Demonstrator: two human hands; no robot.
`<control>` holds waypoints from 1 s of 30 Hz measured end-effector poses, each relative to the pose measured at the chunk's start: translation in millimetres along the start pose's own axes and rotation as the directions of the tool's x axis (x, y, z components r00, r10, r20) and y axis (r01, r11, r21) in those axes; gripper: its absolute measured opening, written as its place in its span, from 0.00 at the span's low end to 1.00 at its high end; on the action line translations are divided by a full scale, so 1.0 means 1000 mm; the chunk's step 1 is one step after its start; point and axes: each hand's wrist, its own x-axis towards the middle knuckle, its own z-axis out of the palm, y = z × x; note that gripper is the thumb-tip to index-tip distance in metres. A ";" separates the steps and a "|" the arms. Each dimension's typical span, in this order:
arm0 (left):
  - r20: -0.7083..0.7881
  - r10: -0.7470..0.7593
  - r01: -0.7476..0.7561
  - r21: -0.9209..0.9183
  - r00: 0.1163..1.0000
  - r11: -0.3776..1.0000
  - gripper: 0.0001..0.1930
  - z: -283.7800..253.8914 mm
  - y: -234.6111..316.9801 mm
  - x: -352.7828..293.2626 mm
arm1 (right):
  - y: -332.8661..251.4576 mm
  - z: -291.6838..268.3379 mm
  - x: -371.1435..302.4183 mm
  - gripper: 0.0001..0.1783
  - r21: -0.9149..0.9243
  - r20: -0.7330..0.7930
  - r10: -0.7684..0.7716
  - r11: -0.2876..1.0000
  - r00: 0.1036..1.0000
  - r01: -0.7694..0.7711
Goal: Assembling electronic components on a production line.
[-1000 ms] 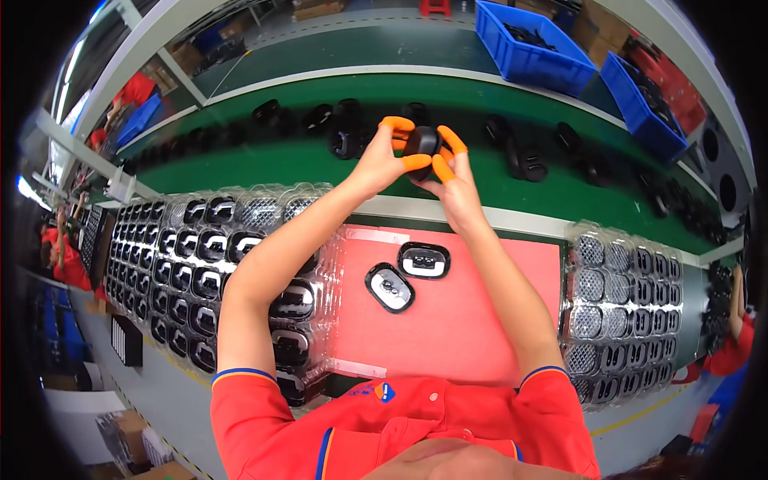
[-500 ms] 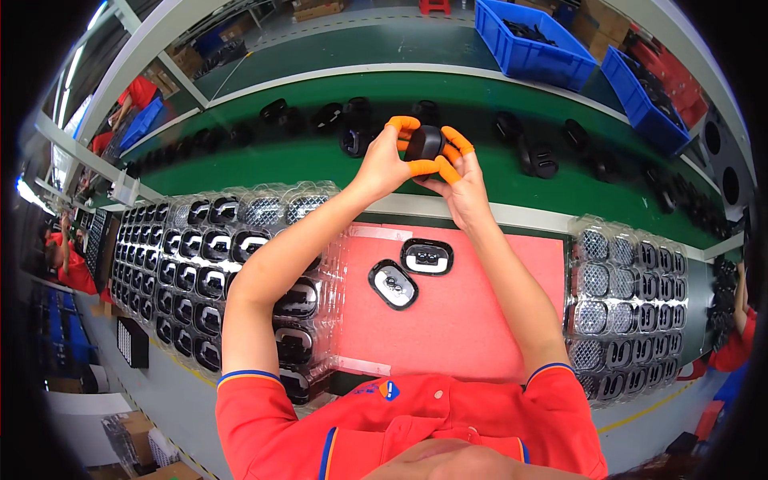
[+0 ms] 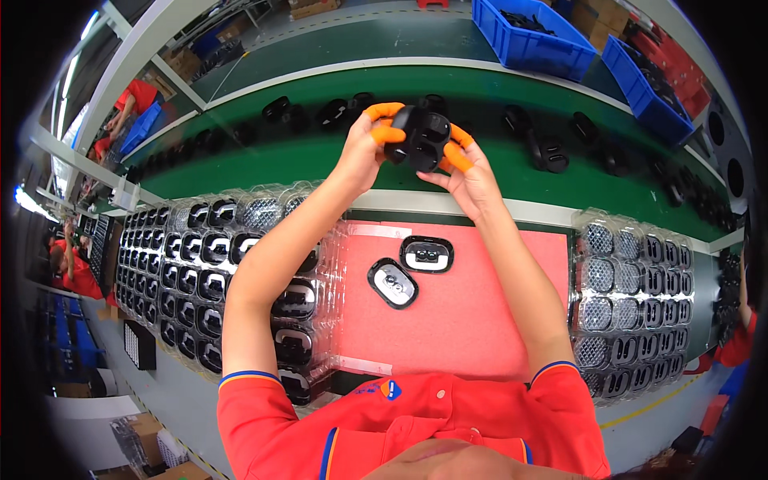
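Observation:
Above the green belt, both hands hold a black earbud-type case (image 3: 430, 138) with its cavities turned toward me. My left hand (image 3: 364, 152), with orange finger covers, grips the case's left side. My right hand (image 3: 470, 178), its fingertips covered in orange too, holds the right side, with the thumb below. Two black oval shells with white inner panels lie on the pink mat (image 3: 480, 320) below: one shell (image 3: 392, 276) is tilted, and the other shell (image 3: 426, 250) sits just beyond it, to the right.
Stacked clear trays (image 3: 212, 280) of black-and-white shells stand at the left; more clear trays (image 3: 632, 296) stand at the right. Several black cases (image 3: 548, 152) lie along the green belt (image 3: 304, 152). Two blue bins, one nearer the middle (image 3: 532, 48), stand beyond it. Other people work at both sides.
The case has turned in my hands and now shows its cavities instead of a smooth rounded face. My left hand has shifted slightly left, and my right hand has moved slightly right.

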 end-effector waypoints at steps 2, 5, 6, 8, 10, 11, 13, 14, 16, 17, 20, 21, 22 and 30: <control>-0.054 0.028 -0.031 -0.055 0.998 0.998 0.19 0.000 -0.003 0.003 | -0.001 -0.006 0.001 0.20 0.008 -0.029 0.012 1.000 1.000 -0.012; -0.090 -0.082 0.072 -0.100 0.993 0.992 0.17 -0.007 0.006 0.012 | 0.009 -0.005 0.000 0.19 -0.066 -0.102 -0.002 0.998 0.995 -0.004; -0.128 -0.098 0.077 -0.161 0.987 0.984 0.17 -0.019 0.006 0.020 | 0.010 -0.002 0.000 0.19 -0.057 -0.097 -0.002 0.998 0.995 -0.004; -0.272 -0.128 0.064 -0.230 0.954 0.971 0.17 -0.038 0.017 0.036 | 0.011 -0.001 0.001 0.18 -0.204 -0.174 0.006 0.978 0.985 -0.042; -0.262 -0.092 0.046 -0.178 0.961 0.983 0.16 -0.071 0.041 0.050 | 0.013 -0.009 0.004 0.17 -0.232 -0.177 -0.035 0.973 0.984 -0.008; -0.335 -0.066 0.019 -0.140 0.940 0.990 0.15 -0.104 0.049 0.060 | 0.016 -0.009 0.006 0.16 -0.269 -0.169 -0.073 0.963 0.983 0.025; -0.520 -0.008 0.013 0.007 0.854 1.000 0.16 -0.142 0.054 0.067 | 0.017 -0.014 0.008 0.15 -0.297 -0.188 -0.106 0.954 0.976 0.046; -0.570 -0.003 0.056 0.076 0.822 0.996 0.16 -0.169 0.055 0.069 | 0.019 -0.014 0.009 0.14 -0.325 -0.194 -0.124 0.944 0.973 0.056; -0.646 -0.034 0.277 0.279 0.763 0.920 0.16 -0.203 0.045 0.070 | 0.021 -0.020 0.011 0.14 -0.317 -0.210 -0.128 0.947 0.969 0.056; -0.628 -0.070 0.327 0.304 0.775 0.895 0.16 -0.236 0.042 0.063 | 0.023 -0.014 0.013 0.13 -0.309 -0.199 -0.122 0.949 0.972 0.056; -0.632 -0.117 0.424 0.360 0.766 0.831 0.16 -0.244 0.014 0.073 | 0.021 -0.024 0.011 0.13 -0.339 -0.215 -0.150 0.938 0.965 0.070; -0.634 -0.099 0.473 0.455 0.767 0.755 0.17 -0.243 0.009 0.076 | 0.019 -0.025 0.010 0.13 -0.341 -0.227 -0.157 0.937 0.961 0.073; -0.632 -0.079 0.513 0.542 0.771 0.666 0.19 -0.243 0.005 0.080 | 0.017 -0.026 0.010 0.13 -0.353 -0.223 -0.178 0.931 0.958 0.091; -0.123 0.021 0.119 0.877 0.992 -0.466 0.42 -0.140 -0.023 0.131 | -0.065 -0.021 0.007 0.14 -0.527 0.000 -0.316 0.807 0.949 0.269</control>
